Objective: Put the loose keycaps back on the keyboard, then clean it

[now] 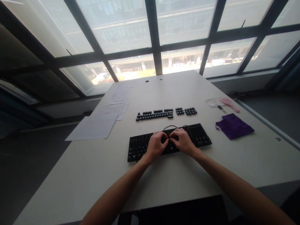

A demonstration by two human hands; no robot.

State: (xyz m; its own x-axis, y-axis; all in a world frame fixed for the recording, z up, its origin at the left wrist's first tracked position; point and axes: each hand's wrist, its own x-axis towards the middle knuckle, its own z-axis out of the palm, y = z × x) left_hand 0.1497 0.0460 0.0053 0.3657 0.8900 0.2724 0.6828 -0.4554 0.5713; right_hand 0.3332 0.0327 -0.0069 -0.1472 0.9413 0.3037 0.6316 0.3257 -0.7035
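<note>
A black keyboard (pixel 138 144) lies on the white table in front of me, slightly turned. Over its middle, my left hand (pixel 157 143) is closed in a pinch, thumb against fingers. Close beside it, almost touching, my right hand (pixel 181 139) pinches in the same way. Whatever sits between the fingertips is too small to make out, and the keys beneath are partly hidden by both hands. Beyond the keyboard, loose black keycaps (pixel 154 115) stand in rows, with smaller groups of keycaps (pixel 191 111) to their right. A thin dark cable (pixel 170 126) loops behind the keyboard.
Sheets of paper (pixel 92 128) cover the table's left side. On the right lie a purple cloth pouch (pixel 234 126), a pink hairbrush (pixel 228 103) and a clear plastic bag (pixel 212 102). A dark object (pixel 178 212) is at the near edge; windows (pixel 131 65) rise beyond the far edge.
</note>
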